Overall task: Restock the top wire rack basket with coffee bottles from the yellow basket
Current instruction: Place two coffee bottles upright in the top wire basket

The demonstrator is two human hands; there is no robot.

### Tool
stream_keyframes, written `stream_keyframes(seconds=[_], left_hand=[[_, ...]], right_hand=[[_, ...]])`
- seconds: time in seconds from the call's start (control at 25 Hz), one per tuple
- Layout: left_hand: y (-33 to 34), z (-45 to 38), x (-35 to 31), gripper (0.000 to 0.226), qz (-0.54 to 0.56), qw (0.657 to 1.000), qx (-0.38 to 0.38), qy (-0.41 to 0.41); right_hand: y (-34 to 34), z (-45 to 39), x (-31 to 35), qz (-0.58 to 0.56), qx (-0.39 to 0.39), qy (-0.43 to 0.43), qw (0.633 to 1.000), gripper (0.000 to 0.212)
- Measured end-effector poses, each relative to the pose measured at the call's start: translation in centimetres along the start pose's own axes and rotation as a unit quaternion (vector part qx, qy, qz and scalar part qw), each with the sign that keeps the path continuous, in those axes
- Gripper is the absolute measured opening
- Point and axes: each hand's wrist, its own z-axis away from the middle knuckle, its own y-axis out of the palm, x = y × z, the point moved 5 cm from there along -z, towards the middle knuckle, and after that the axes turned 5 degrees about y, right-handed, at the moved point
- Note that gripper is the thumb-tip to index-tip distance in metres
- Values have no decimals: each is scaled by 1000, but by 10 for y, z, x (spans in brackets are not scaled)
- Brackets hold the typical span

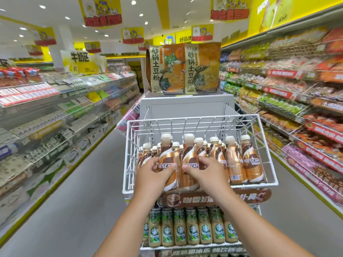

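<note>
**Both hands on two coffee bottles at the near edge of the top wire basket**

Two brown-and-white Nescafe coffee bottles sit side by side at the near front of the top wire rack basket [267, 183], leaning slightly toward each other. Left bottle [167, 160] is gripped by the left hand [150, 175], fingers wrapped round its label from the left, thumb across the front. Right bottle [190, 158] is gripped by the right hand [202, 173], fingers curled over its right side, thumb on the label. Thumbs nearly meet between the two bottles. Both bottles are upright-ish, white caps up, bases at or past the basket's near rim; cannot tell if they rest on the basket floor.

More of the same bottles stand in the basket: a row of bottles [241, 160] to the right of the hands, others packed behind and to the left. Far half of the basket shows bare wire.

Below the basket, a brown sign [256, 196] hangs on the rack front, partly hidden by the right forearm. Under it, a lower shelf holds green-labelled Starbucks bottles [193, 229] in a tight row.

Beyond the basket, a grey panel [185, 108] with two noodle packs [183, 69] on top. Stocked store shelves line the aisle left [55, 112] and right [297, 89]. Yellow basket not in view.
</note>
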Motion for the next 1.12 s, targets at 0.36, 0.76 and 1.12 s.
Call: stream_keyframes(seconds=[0.36, 0.76, 1.12], left_hand=[[16, -45, 19, 77, -139, 989, 43, 19], [30, -42, 40, 85, -152, 986, 66, -1], [17, -14, 32, 83, -291, 954, 28, 70]], right_hand=[[36, -17, -5, 304, -118, 1, 945, 81], [32, -12, -10, 411, -139, -28, 900, 66], [12, 11, -26, 342, -76, -87, 932, 55]])
